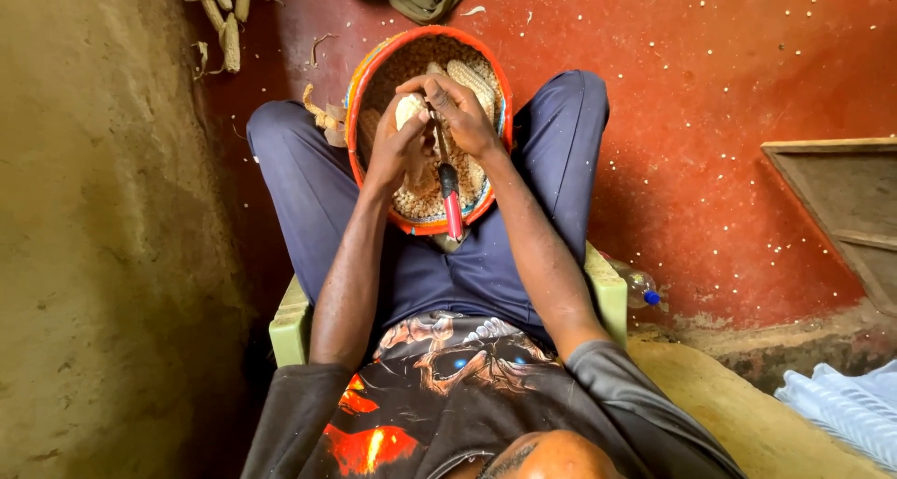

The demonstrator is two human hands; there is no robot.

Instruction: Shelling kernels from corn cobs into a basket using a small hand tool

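Seated, the left hand (397,147) grips a stiff, light maize cob (409,108) over a woven basket (374,68); the right hand (462,114) clasps its tip, best held endwise.

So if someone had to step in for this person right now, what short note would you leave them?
Left hand: grips a maize cob over the basket.
Right hand: on the same cob from above, thumb pressing at it.
Woven basket: on the lap, holding loose kernels, more cobs and a red-handled tool.
Done: a layer of kernels already shelled.
Left: the cob in hand, the cobs in the basket; more cobs lie on the floor by the wall.
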